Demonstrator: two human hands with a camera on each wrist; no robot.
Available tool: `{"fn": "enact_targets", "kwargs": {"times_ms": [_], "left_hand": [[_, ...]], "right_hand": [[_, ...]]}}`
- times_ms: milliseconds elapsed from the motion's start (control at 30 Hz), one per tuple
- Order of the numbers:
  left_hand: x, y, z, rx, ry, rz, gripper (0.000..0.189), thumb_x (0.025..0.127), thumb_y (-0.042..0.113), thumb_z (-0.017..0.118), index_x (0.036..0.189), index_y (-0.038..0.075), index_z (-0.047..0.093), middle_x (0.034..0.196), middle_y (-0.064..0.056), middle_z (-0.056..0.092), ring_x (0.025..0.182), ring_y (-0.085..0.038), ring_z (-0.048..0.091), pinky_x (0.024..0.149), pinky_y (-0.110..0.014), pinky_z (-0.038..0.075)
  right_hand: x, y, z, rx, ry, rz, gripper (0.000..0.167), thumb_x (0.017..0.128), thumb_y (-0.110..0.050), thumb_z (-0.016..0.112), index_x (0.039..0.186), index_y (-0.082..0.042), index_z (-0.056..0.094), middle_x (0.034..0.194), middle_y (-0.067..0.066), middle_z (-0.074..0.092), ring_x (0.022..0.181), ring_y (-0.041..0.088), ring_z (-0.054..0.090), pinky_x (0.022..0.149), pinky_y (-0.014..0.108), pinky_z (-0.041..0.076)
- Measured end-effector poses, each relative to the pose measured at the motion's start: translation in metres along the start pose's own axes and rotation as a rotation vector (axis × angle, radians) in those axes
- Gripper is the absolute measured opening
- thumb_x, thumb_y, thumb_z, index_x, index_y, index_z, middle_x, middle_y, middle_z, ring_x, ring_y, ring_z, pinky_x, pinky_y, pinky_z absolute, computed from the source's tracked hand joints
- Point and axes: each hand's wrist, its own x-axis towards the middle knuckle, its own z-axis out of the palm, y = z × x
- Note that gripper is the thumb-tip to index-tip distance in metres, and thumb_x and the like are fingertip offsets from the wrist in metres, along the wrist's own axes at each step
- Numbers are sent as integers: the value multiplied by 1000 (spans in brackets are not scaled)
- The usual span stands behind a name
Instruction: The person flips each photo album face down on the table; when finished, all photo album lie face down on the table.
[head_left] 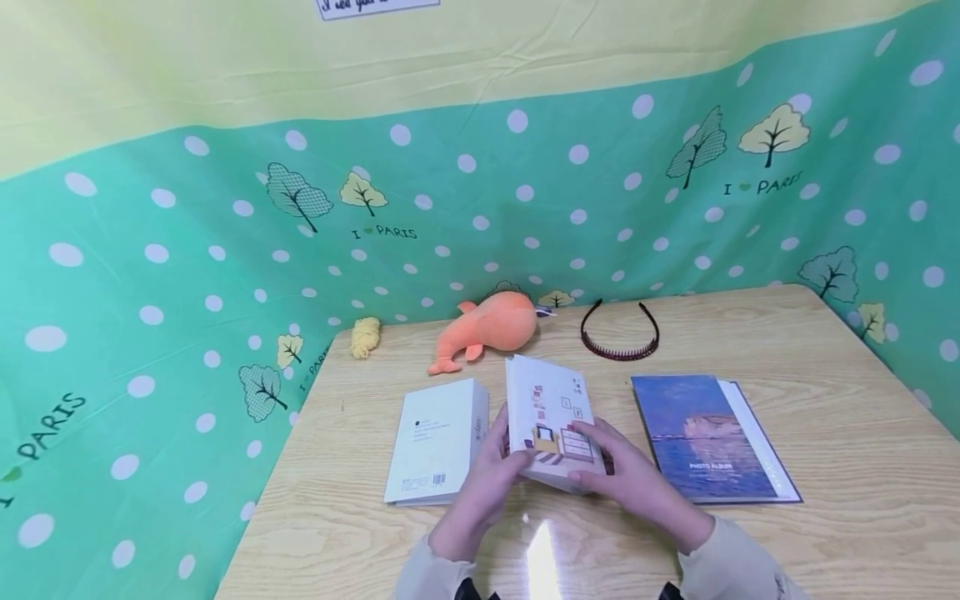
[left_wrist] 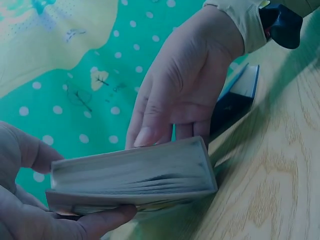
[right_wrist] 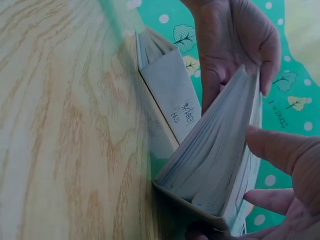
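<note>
Pale cuffed sleeves [head_left: 738, 562] lead to two hands, both grasping a thick white book with small furniture drawings on its cover [head_left: 553, 400]. It lies directly between them, tilted, its long axis running away from the person and leaning slightly left at the far end. Left hand [head_left: 489, 482] grips the left edge, right hand [head_left: 633, 477] the right, so neither is nearer. Leftward lies a thick white plain-covered book [head_left: 433, 442]; rightward, a blue seascape-covered photo album [head_left: 693, 433].
</note>
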Motion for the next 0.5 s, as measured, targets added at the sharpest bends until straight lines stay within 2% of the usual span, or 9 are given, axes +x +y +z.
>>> {"fn": "enact_targets", "kwargs": {"times_ms": [100,267,367,500], "left_hand": [[0,-1,-2,3,0,3,82,88,-9,49,156,5,6,141,-28,43,110,-33,60,90,-33,54],[0,-3,-5,50,4,17,76,90,-9,45,153,-5,3,152,-30,27,122,-36,52,100,-32,47],[0,-4,-5,112,15,34,75,89,-9,45,152,-8,4,155,-30,19,133,-36,41,108,-32,37],[1,-6,-5,170,18,51,73,89,-9,44,150,-11,5,157,-29,10,144,-37,22,115,-40,22]], "right_hand": [[0,0,0,-13,1,12,77,82,-37,76,147,-8,44,153,34,19,136,56,22,106,71,17],[0,-1,0,-34,-3,44,79,83,-38,75,148,-9,42,155,31,18,138,54,20,107,69,16],[-1,-2,0,-44,-8,57,79,83,-37,75,148,-9,41,155,30,17,138,54,19,108,69,16],[-1,-2,0,-56,-4,63,79,83,-36,75,149,-8,40,156,28,17,139,53,18,108,68,15]]}}
